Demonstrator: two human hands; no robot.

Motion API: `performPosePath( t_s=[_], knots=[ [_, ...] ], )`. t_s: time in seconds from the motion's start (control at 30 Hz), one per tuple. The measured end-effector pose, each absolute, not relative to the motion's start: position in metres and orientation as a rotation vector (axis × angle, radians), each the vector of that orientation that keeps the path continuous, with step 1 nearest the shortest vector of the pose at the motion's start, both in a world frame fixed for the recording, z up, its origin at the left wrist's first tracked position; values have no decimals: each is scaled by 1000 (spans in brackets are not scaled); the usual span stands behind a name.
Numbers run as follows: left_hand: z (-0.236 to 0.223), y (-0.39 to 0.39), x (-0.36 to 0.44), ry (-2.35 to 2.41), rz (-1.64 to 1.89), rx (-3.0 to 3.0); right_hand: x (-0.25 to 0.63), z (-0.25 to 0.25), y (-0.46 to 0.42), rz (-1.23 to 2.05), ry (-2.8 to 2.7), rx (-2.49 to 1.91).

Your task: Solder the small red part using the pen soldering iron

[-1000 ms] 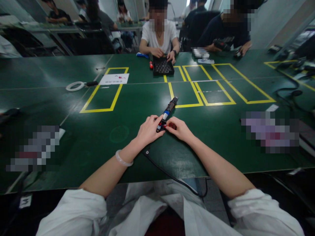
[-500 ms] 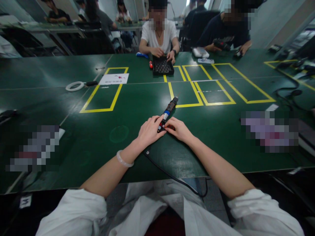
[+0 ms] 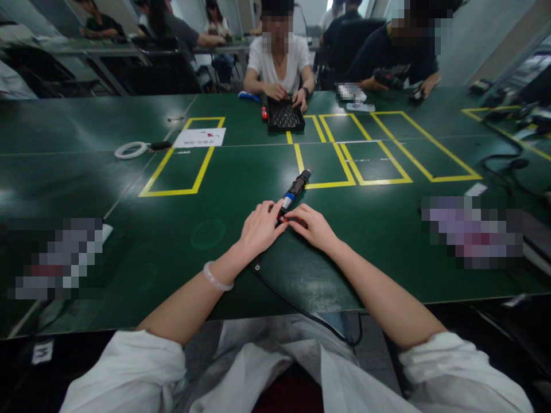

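Left hand fingers are drawn together and bent over the near end of a slim dark tool, holding it against the green table near the middle of its near side. Right hand comes in from the other side, thumb and forefinger almost meeting at small red parts by the tool's near end; whether they pinch anything, I cannot tell. The tool lies aslant, its far tip pointing away and to the right, just beside the near left corner of a yellow tape outline; its silver and blue bands show beyond the left fingers. As I judge it, the step in hand is close fingertip work at that near end, and any further move there calls for a firm left hold, with light, exact placing from the right. A black cable runs from near the left wrist over the near edge; its join is hidden. Beyond, on the far side, sits a black tray.
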State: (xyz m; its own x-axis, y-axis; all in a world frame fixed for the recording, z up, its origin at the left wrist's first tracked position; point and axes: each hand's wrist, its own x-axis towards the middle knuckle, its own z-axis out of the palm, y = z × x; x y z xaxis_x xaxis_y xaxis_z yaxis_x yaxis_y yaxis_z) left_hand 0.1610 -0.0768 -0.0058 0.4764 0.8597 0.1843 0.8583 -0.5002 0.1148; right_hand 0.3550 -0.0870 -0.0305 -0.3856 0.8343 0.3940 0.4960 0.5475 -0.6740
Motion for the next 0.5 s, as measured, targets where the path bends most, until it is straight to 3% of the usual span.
performPosePath(
  t_s=[0.5],
  knots=[
    [1,-9,37,2129,177,2274,362,-31,-84,640,-2100,-1145]
  ],
)
